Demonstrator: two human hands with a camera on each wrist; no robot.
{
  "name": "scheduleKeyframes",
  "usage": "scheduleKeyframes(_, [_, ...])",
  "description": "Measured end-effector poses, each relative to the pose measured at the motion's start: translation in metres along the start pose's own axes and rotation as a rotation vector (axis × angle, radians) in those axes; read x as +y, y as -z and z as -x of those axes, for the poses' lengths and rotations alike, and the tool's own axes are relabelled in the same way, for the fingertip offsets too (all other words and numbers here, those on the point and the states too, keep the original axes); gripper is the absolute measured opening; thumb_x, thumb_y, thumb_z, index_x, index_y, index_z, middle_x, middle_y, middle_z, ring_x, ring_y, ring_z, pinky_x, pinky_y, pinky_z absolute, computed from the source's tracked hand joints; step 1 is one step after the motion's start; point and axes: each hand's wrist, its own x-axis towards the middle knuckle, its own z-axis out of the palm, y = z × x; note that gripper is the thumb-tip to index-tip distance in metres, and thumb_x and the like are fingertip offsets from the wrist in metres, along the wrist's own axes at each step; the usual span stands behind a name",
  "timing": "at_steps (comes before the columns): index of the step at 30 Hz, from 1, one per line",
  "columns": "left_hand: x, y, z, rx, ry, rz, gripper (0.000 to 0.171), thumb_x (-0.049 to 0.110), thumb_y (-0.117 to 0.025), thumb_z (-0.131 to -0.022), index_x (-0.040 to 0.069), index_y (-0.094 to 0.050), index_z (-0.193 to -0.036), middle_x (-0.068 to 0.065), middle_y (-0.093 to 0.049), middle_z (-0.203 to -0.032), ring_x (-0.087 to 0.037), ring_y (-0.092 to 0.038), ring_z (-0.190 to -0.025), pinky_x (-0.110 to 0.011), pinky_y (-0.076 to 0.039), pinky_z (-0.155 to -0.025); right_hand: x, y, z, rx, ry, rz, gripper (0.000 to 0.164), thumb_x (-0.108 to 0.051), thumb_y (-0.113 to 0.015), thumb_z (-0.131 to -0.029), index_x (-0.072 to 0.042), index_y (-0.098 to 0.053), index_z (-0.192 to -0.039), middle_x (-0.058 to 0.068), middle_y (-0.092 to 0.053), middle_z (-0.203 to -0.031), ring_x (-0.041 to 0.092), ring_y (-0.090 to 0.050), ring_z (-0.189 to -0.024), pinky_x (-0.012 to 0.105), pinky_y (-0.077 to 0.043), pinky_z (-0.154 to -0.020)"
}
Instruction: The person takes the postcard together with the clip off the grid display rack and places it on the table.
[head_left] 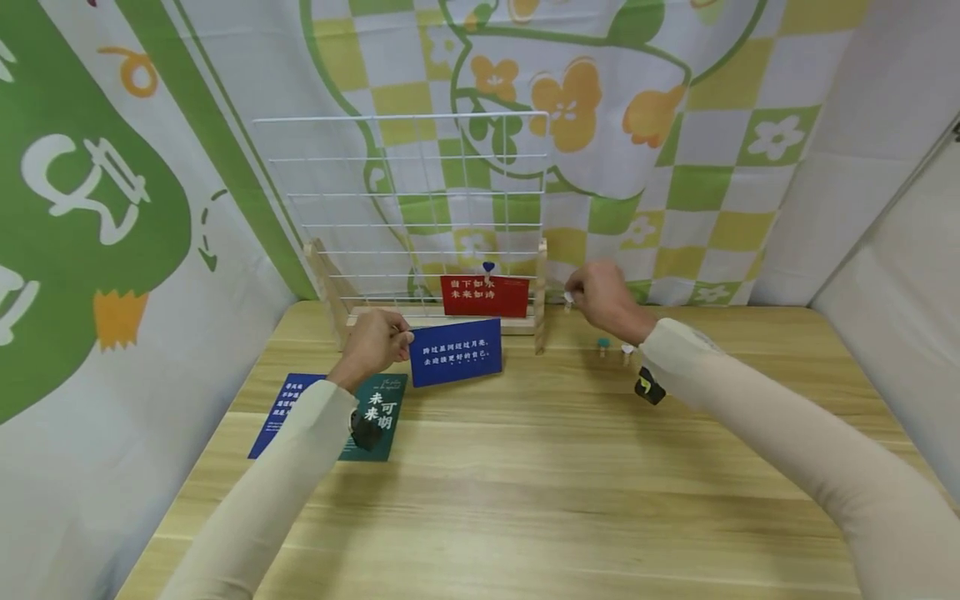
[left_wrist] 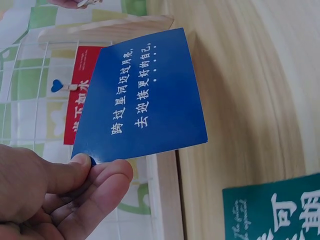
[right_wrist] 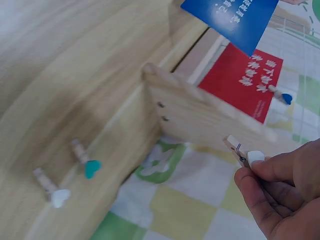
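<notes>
My left hand (head_left: 372, 343) pinches a blue card (head_left: 456, 353) with white writing by its left edge, in front of the wire grid. Between the thumb and fingers of my right hand (head_left: 606, 296) is a small wooden clothespin (right_wrist: 241, 152) with a white heart, off the right side of the grid stand. A red card (head_left: 487, 297) hangs low on the white wire grid (head_left: 420, 196), held by a clothespin with a dark blue heart (head_left: 489, 267). On the table, near the right forearm, lie a teal-heart clothespin (right_wrist: 86, 161) and a white-heart clothespin (right_wrist: 52, 190).
Under the left forearm, a green card (head_left: 384, 417) and another blue card (head_left: 283, 408) lie on the wooden table (head_left: 525, 500). Wooden side supports (head_left: 541, 292) carry the grid. Behind stands a patterned cloth (head_left: 675, 167).
</notes>
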Motion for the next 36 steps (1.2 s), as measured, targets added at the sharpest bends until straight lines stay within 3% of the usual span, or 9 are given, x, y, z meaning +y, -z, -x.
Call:
scheduleKeyframes(8, [0.003,-0.006,0.000,-0.070,0.067,0.096,0.013,0.000,-0.057,-0.097,-0.009,-0.066,-0.097,-0.021,-0.071,-0.080,-0.032,-0.072,-0.072,-0.039,-0.061,-0.068,0.023,0.002,0.020,-0.014,-0.058,-0.010,0.026,0.010,-0.052,-0.086,0.004,-0.077,-0.091,0.022,-0.074,-0.090,0.036,-0.072,-0.082,0.049,-0.059,-0.074])
scheduleKeyframes(12, [0.003,-0.008,0.000,-0.094,0.098,0.114,0.014,0.001,-0.057,-0.098,-0.009,-0.066,-0.099,-0.020,-0.071,-0.082,-0.030,-0.072,-0.073,-0.035,-0.061,-0.067,0.032,0.007,0.029,-0.027,-0.071,0.023,0.023,0.008,-0.054,-0.088,0.005,-0.076,-0.092,0.023,-0.074,-0.093,0.038,-0.070,-0.086,0.050,-0.057,-0.076])
scheduleKeyframes(20, [0.004,-0.013,-0.001,-0.121,0.106,0.154,0.013,0.001,-0.057,-0.097,-0.009,-0.066,-0.095,-0.020,-0.071,-0.078,-0.035,-0.072,-0.075,-0.042,-0.061,-0.072,0.052,0.016,0.051,-0.041,-0.117,0.059,0.017,0.005,-0.059,-0.090,0.006,-0.076,-0.093,0.023,-0.073,-0.092,0.039,-0.070,-0.085,0.053,-0.056,-0.076])
scheduleKeyframes(30, [0.003,-0.019,0.000,-0.179,0.166,0.202,0.013,0.004,-0.056,-0.099,-0.006,-0.064,-0.095,-0.019,-0.071,-0.089,-0.039,-0.071,-0.086,-0.044,-0.060,-0.079,0.079,0.025,0.073,-0.067,-0.158,0.076,0.015,0.004,-0.061,-0.089,0.008,-0.074,-0.095,0.026,-0.071,-0.093,0.040,-0.067,-0.086,0.052,-0.056,-0.076])
scheduleKeyframes(36, [0.000,-0.020,0.000,-0.197,0.147,0.185,0.014,0.003,-0.056,-0.099,-0.006,-0.065,-0.094,-0.021,-0.072,-0.092,-0.039,-0.072,-0.085,-0.044,-0.060,-0.077,0.093,0.030,0.084,-0.101,-0.185,0.093,0.014,0.004,-0.061,-0.088,0.007,-0.074,-0.093,0.026,-0.072,-0.093,0.039,-0.069,-0.083,0.052,-0.056,-0.075])
